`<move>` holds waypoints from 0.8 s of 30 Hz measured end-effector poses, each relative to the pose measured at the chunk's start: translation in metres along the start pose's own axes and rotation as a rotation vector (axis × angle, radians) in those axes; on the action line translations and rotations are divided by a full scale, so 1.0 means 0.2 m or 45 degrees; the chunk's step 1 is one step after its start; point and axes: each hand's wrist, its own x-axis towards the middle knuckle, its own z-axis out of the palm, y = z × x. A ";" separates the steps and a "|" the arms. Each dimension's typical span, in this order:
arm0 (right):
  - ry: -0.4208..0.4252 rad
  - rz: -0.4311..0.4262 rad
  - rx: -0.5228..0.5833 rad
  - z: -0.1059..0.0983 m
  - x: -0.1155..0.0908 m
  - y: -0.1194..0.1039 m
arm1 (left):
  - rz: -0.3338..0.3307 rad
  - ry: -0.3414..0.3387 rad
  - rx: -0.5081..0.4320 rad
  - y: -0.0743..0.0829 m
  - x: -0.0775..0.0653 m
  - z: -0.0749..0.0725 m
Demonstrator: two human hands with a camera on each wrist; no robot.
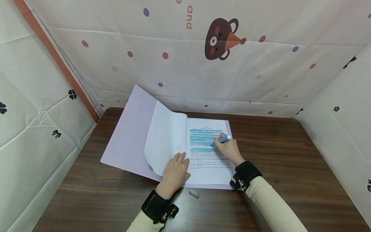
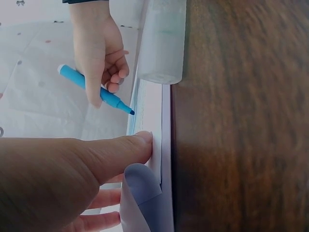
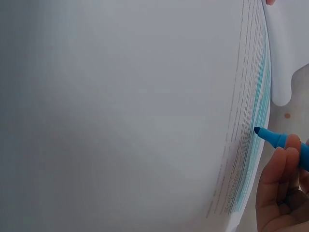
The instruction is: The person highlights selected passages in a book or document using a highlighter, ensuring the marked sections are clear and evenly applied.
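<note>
A blue marker is pinched in my right hand, its dark tip at the printed lines. On the right-hand page, the upper lines of text are coloured blue and the lower ones are plain. My left hand rests with extended fingers by the fold, on the lower part of the turned white sheets. In the left wrist view its thumb lies on the paper beside a curled sheet edge. The pages sit in an open pale purple folder.
A small grey cylinder lies on the brown wooden table, just below the folder's front edge. Behind the table hangs a white patterned cloth. More patterned cloth closes off both sides.
</note>
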 end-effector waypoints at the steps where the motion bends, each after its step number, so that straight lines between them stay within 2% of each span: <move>1: 0.000 0.006 0.003 0.00 0.00 0.00 | 0.000 -0.001 -0.002 0.00 0.00 0.00; 15: -0.023 0.084 -0.008 -0.02 0.00 0.02 | -0.016 -0.047 -0.004 0.00 0.00 0.00; 24: -0.027 0.056 -0.009 -0.04 -0.01 0.04 | -0.012 -0.020 -0.014 0.00 0.00 0.00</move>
